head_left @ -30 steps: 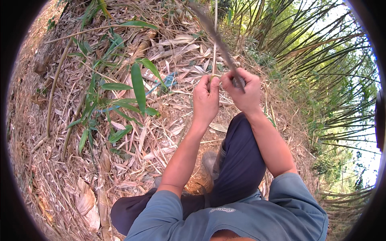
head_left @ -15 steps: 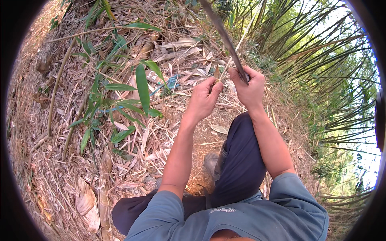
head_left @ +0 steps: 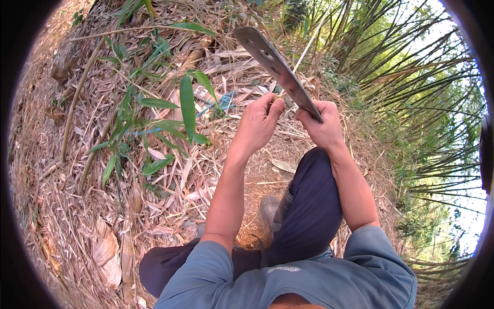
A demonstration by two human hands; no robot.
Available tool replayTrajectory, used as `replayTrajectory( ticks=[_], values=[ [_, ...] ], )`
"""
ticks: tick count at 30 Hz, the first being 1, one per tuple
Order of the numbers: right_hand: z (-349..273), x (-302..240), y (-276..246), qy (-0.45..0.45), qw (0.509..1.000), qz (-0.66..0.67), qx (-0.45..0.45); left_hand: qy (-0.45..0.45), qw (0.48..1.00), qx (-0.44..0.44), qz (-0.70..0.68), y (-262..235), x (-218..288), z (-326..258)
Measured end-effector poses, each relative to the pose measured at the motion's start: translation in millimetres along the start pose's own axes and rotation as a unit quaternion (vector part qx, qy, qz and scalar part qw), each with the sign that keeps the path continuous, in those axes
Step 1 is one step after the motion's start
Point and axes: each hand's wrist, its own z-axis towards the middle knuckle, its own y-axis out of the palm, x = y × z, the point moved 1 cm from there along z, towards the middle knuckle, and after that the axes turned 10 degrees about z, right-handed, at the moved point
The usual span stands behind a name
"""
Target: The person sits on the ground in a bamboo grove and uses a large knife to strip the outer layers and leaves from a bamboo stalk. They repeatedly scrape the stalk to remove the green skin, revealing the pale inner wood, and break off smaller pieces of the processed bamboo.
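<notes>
My right hand (head_left: 325,125) is closed around the lower end of a large knife (head_left: 286,81), a flat dark metal blade with several holes. The blade slants up to the left with its broad face showing. Beside it, my left hand (head_left: 259,121) is closed in a pinch, thumb against forefinger, at the end of a thin pale bamboo strip (head_left: 312,39). That strip runs up and to the right, passing behind the blade, which hides part of it. The knife's handle is covered by my right hand.
Dry leaves (head_left: 200,170) litter the ground. Green bamboo leaves (head_left: 187,105) stand to the left, near a tangled blue cord (head_left: 225,101). Dense bamboo stems (head_left: 411,77) fill the right side. My bent knee (head_left: 314,190) is below my right hand.
The knife has rolled and tilted left, so its broad holed face shows instead of its narrow edge. My right hand has moved slightly down; my left hand stays nearly in place.
</notes>
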Motion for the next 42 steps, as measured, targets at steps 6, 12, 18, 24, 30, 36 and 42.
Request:
replayTrajectory(
  ticks=[6, 12, 18, 24, 30, 36, 42],
  values=[
    [-1.7, -0.7, 3.1, -0.046, 0.999, -0.011, -0.017, 0.013, 1.000, 0.004, -0.001, -6.4, 12.7, -2.6],
    [-1.2, -5.9, 5.3, -0.031, 0.999, -0.038, -0.019, 0.001, 1.000, -0.004, 0.016, -10.7, 16.9, -5.5],
    [-1.4, -6.5, 6.1, -0.032, 0.998, -0.059, -0.015, 0.003, 1.000, -0.002, 0.017, -13.8, 22.4, -6.9],
    [-10.3, -11.0, 10.6, -0.008, 0.993, -0.114, 0.038, -0.011, 0.984, 0.047, 0.172, -9.9, 39.4, -7.8],
    [-11.5, -6.8, 15.8, -0.038, 0.978, -0.190, 0.075, 0.023, 0.978, 0.061, 0.199, 1.9, 25.9, -8.8],
    [-8.3, -8.0, 12.7, -0.003, 0.980, -0.193, 0.051, 0.046, 0.964, 0.070, 0.253, 6.4, 19.2, -7.1],
    [1.7, 1.3, 4.1, 0.055, 0.998, 0.022, 0.025, 0.027, 0.974, 0.125, 0.186, 14.6, 32.1, -5.6]
  ],
)
